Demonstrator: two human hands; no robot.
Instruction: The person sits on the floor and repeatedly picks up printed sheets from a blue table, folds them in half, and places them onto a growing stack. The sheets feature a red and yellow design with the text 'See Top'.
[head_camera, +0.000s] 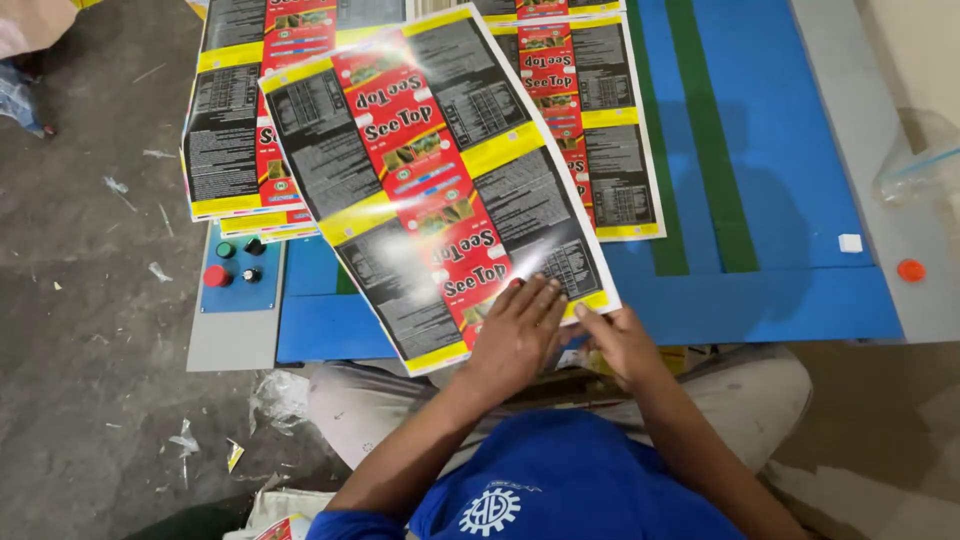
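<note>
A glossy printed sheet (430, 170) with red, black and yellow label panels lies tilted over a stack of similar sheets (240, 130) on a blue table (780, 180). My left hand (515, 335) presses flat on the sheet's near corner, fingers spread. My right hand (618, 340) pinches the same sheet's near right edge between thumb and fingers. More printed sheets (600, 110) lie beneath, reaching toward the table's far side.
A small control panel (238, 268) with red, green and black knobs sits at the table's left end. A green stripe (705, 140) runs across the blue top. A clear plastic bottle (915, 165), an orange cap (910, 270) and a white block (850, 242) lie right. Paper scraps litter the floor.
</note>
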